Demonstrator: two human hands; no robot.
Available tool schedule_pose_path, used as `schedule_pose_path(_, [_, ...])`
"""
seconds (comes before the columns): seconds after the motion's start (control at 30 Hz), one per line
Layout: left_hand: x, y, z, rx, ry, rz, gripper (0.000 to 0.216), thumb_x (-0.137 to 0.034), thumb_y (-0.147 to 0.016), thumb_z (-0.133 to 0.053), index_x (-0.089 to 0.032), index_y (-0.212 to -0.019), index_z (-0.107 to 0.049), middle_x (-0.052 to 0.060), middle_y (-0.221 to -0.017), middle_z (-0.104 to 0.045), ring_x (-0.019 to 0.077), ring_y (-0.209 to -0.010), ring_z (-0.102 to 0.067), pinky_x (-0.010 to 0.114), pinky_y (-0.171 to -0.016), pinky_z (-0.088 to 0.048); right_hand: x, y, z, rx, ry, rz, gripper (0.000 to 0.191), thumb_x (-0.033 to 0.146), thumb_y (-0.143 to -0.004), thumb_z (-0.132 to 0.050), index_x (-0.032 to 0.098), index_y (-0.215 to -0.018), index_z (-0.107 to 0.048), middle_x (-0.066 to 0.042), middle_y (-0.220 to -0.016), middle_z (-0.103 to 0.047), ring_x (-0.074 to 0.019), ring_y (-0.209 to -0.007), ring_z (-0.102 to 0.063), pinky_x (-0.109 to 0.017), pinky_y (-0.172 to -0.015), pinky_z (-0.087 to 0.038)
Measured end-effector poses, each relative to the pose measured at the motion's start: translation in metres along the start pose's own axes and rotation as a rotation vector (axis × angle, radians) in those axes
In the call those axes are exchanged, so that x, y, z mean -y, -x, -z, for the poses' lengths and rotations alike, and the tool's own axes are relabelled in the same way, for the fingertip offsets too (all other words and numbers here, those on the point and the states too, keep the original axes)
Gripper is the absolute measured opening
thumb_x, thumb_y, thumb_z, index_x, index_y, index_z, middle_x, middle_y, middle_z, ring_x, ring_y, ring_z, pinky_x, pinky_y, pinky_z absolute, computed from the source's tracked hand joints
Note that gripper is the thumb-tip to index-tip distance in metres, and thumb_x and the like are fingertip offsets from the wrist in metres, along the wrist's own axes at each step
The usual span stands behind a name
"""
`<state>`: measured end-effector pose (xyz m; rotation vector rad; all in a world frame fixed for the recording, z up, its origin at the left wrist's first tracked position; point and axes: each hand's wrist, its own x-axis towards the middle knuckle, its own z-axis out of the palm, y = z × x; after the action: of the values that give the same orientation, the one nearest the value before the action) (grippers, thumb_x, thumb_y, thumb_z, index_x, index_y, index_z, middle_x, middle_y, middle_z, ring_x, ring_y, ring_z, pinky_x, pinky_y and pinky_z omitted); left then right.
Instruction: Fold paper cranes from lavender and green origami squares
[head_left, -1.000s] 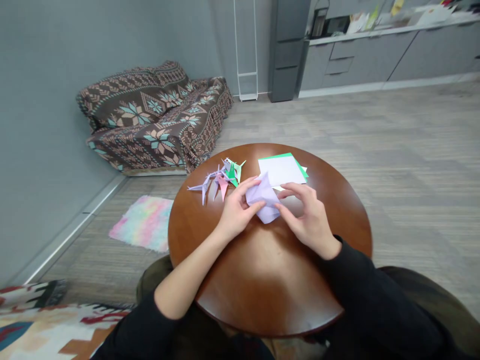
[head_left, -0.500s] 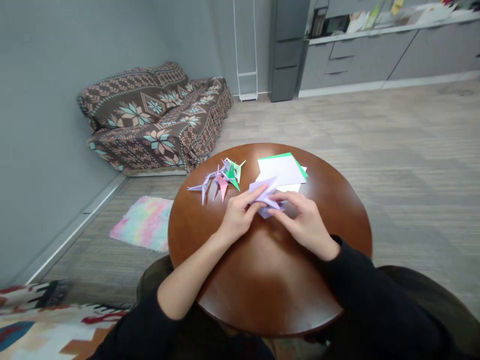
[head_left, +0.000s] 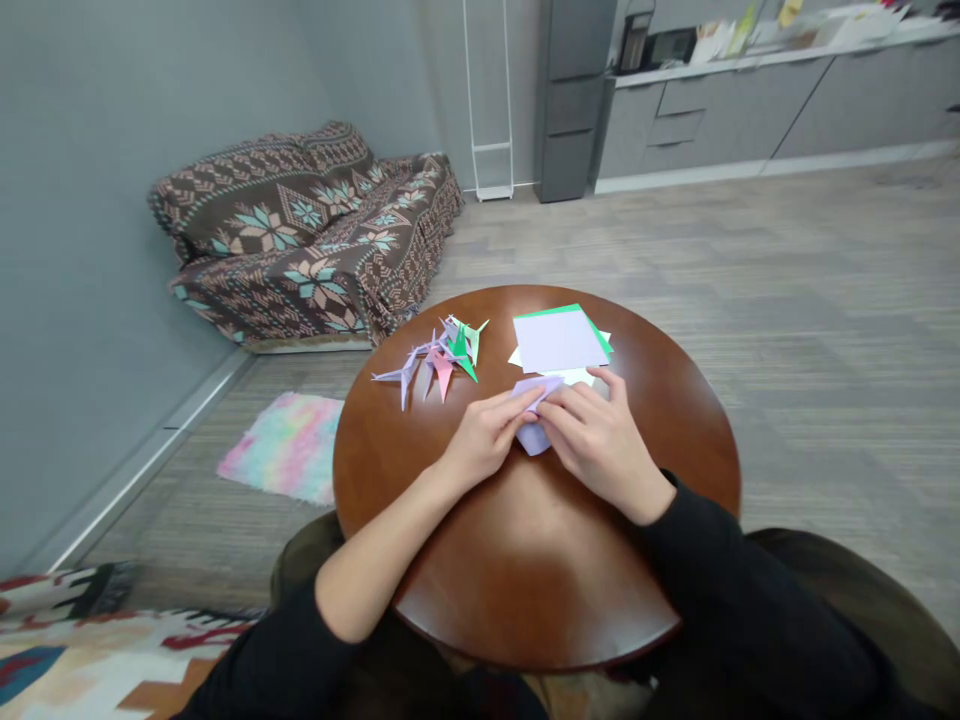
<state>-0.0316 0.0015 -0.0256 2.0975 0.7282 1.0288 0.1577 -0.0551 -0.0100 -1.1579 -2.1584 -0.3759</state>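
A partly folded sheet of lilac origami paper [head_left: 533, 439] is between my two hands, above the middle of the round table. My left hand [head_left: 487, 437] pinches its left side, fingers pointing right. From the right, my right hand [head_left: 592, 432] grips the same paper with thumb and fingertips, its index finger raised and bent. The fingertips of both hands meet at the fold and hide part of it. Just beyond lies a stack of square paper [head_left: 561, 340], lilac on top with green and white edges showing. Several folded paper cranes [head_left: 441, 362] lie in a cluster to the left.
The round brown wooden table [head_left: 540, 580] has a curved edge close to my body. Past it stand a sofa [head_left: 315, 240] under a patterned cover and a pastel fluffy rug [head_left: 285, 447]. Grey kitchen cabinets [head_left: 720, 120] line the far wall.
The lilac paper has been pressed flatter and its raised flaps have come down. My right hand has closed in toward my left, its fingers now bunched on the fold.
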Motion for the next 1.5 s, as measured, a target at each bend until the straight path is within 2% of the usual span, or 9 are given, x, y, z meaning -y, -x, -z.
schedule_pose_path(0.3, [-0.005, 0.0, 0.001, 0.052, 0.015, 0.009, 0.04, -0.031, -0.098, -0.058, -0.024, -0.136, -0.066, 0.006, -0.134, -0.071, 0.0274, -0.119, -0.069, 0.036, -0.104, -0.051, 0.0, 0.001, -0.002, -0.097, -0.144, -0.071, 0.015, 0.015, -0.099, -0.054, 0.023, -0.097, -0.067, -0.008, -0.103, -0.073, -0.0238, -0.098, -0.066, -0.05, -0.105, -0.037])
schedule_pose_path(0.4, [-0.007, 0.001, 0.002, 0.029, 0.021, 0.098, 0.053, -0.033, -0.101, -0.054, -0.024, -0.152, -0.048, 0.007, -0.136, -0.069, 0.023, -0.102, -0.073, 0.032, -0.09, -0.055, -0.003, 0.0, -0.002, -0.174, -0.203, -0.158, 0.004, 0.021, -0.095, -0.063, 0.022, -0.097, -0.066, -0.013, -0.122, -0.069, -0.0295, -0.114, -0.063, -0.05, -0.102, -0.039])
schedule_pose_path(0.47, [-0.009, 0.001, 0.003, -0.018, 0.061, 0.161, 0.057, -0.036, -0.102, -0.051, -0.023, -0.156, -0.041, 0.008, -0.131, -0.072, 0.0194, -0.09, -0.073, 0.029, -0.082, -0.055, -0.005, 0.0, -0.002, -0.186, -0.305, -0.253, 0.014, 0.025, -0.091, -0.07, 0.021, -0.103, -0.065, -0.013, -0.12, -0.07, -0.0307, -0.114, -0.064, -0.048, -0.099, -0.042])
schedule_pose_path(0.53, [-0.011, 0.001, 0.004, -0.042, 0.1, 0.169, 0.047, -0.037, -0.103, -0.05, -0.019, -0.146, -0.054, 0.008, -0.123, -0.075, 0.0191, -0.091, -0.071, 0.028, -0.082, -0.053, -0.005, -0.001, -0.003, -0.176, -0.478, -0.38, 0.021, 0.026, -0.087, -0.074, 0.02, -0.105, -0.064, -0.008, -0.106, -0.074, -0.0269, -0.099, -0.069, -0.043, -0.092, -0.047])
schedule_pose_path(0.67, [-0.013, -0.002, 0.005, -0.041, 0.116, 0.133, 0.034, -0.036, -0.102, -0.051, -0.015, -0.112, -0.075, 0.008, -0.106, -0.077, 0.0202, -0.094, -0.07, 0.029, -0.086, -0.051, -0.007, -0.001, -0.005, -0.173, -0.746, -0.563, 0.008, 0.025, -0.087, -0.073, 0.021, -0.09, -0.067, -0.002, -0.088, -0.073, -0.0205, -0.082, -0.068, -0.033, -0.079, -0.051])
schedule_pose_path(0.77, [-0.013, -0.003, 0.005, -0.078, 0.114, 0.099, 0.026, -0.033, -0.099, -0.058, -0.016, -0.104, -0.077, 0.008, -0.099, -0.076, 0.0191, -0.089, -0.069, 0.028, -0.081, -0.051, -0.008, 0.0, -0.006, -0.179, -0.867, -0.619, 0.008, 0.026, -0.086, -0.074, 0.02, -0.088, -0.069, -0.002, -0.086, -0.072, -0.0194, -0.082, -0.066, -0.031, -0.077, -0.05])
schedule_pose_path(1.03, [-0.019, -0.003, 0.006, -0.057, 0.123, 0.052, 0.021, -0.028, -0.093, -0.065, -0.015, -0.081, -0.075, 0.007, -0.084, -0.073, 0.0166, -0.076, -0.065, 0.027, -0.071, -0.049, -0.002, -0.003, -0.002, -0.021, -1.017, -0.668, 0.019, 0.033, -0.086, -0.073, 0.018, -0.076, -0.067, 0.0, -0.072, -0.065, -0.0143, -0.065, -0.056, -0.028, -0.061, -0.043])
schedule_pose_path(1.27, [-0.015, -0.005, 0.01, -0.17, 0.221, 0.164, 0.026, -0.029, -0.089, -0.065, -0.014, -0.069, -0.07, 0.004, -0.075, -0.066, 0.0142, -0.069, -0.056, 0.027, -0.065, -0.041, -0.015, -0.001, -0.006, -0.113, -1.099, -0.77, 0.016, 0.029, -0.083, -0.073, 0.018, -0.072, -0.066, 0.001, -0.071, -0.063, -0.014, -0.067, -0.056, -0.028, -0.065, -0.043])
schedule_pose_path(1.5, [-0.012, -0.006, 0.011, 0.058, 0.369, 0.38, 0.03, -0.041, -0.084, -0.072, -0.014, -0.073, -0.07, -0.003, -0.053, -0.054, 0.0083, -0.046, -0.043, 0.023, -0.047, -0.031, -0.021, 0.001, -0.012, -0.215, -1.102, -0.776, 0.015, 0.032, -0.086, -0.071, 0.02, -0.08, -0.067, 0.0, -0.076, -0.064, -0.015, -0.07, -0.057, -0.029, -0.067, -0.046])
